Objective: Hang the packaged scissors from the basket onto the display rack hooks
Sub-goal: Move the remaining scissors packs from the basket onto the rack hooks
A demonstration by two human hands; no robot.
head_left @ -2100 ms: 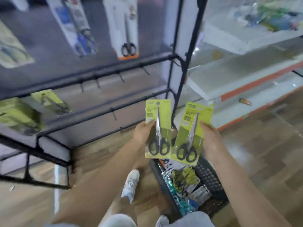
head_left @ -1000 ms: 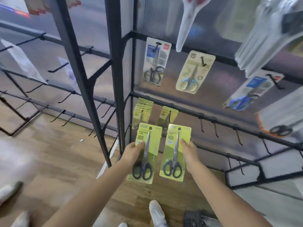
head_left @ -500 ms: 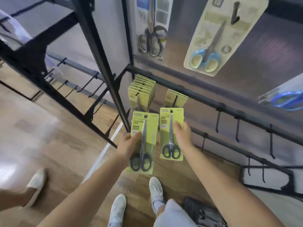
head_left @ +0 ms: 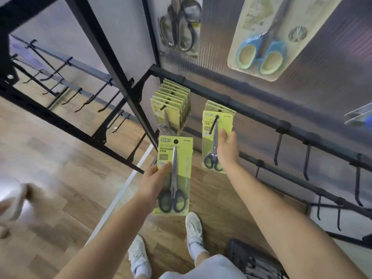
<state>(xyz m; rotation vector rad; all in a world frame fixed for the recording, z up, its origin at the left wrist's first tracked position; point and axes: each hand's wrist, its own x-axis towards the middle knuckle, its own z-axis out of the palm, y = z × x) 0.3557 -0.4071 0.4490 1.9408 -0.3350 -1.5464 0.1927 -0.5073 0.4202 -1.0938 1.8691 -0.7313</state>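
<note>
Left of centre, the left hand (head_left: 154, 184) grips a green scissors pack (head_left: 174, 176) by its edge, held off the rack. To its right, the right hand (head_left: 226, 150) rests straight fingers against a second pack (head_left: 211, 137) threaded on a hook (head_left: 213, 124); the basket (head_left: 251, 258) sits lower right
</note>
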